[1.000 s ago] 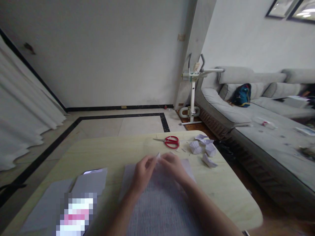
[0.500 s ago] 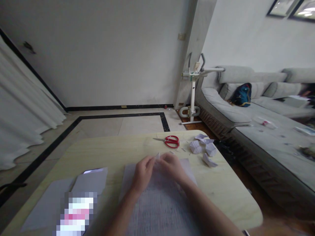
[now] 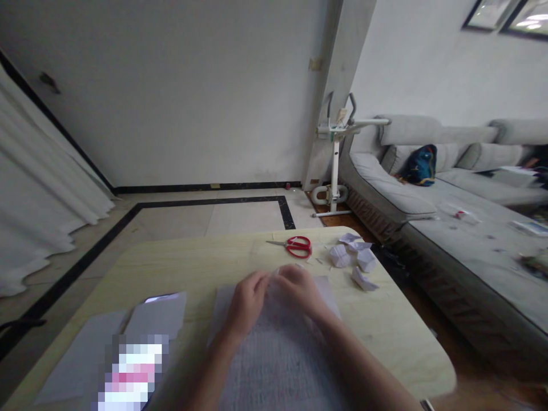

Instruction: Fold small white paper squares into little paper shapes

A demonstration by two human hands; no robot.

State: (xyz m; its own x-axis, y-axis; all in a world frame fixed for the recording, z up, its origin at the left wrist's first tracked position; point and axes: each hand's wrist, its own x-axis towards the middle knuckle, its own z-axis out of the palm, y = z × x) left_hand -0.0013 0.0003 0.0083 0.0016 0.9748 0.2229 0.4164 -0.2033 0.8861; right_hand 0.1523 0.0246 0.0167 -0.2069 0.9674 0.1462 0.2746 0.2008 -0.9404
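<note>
My left hand point(image 3: 249, 297) and my right hand point(image 3: 299, 288) meet over the far part of a large printed or written sheet point(image 3: 274, 365). Both are closed, fingertips pinching a small piece of white paper point(image 3: 274, 273); most of it is hidden by the fingers, so its shape is unclear. Just beyond my hands lie scissors point(image 3: 298, 246) with red handles, blades pointing left. Several folded white paper pieces point(image 3: 339, 256) are grouped to the right of the scissors, with tiny paper scraps point(image 3: 319, 261) nearby.
The pale wooden table point(image 3: 197, 262) has rounded corners. At its left lie white paper sheets point(image 3: 81, 354) and a phone point(image 3: 131, 371) with a blurred-out lit screen. A grey sofa point(image 3: 462, 245) stands to the right, white exercise equipment point(image 3: 335, 165) behind the table, and a white curtain point(image 3: 38, 188) far left.
The white paper's pointed tip that stood up between my fingertips now shows lower and smaller. My hands stay nearly in place; the scissors and folded pieces have not moved.
</note>
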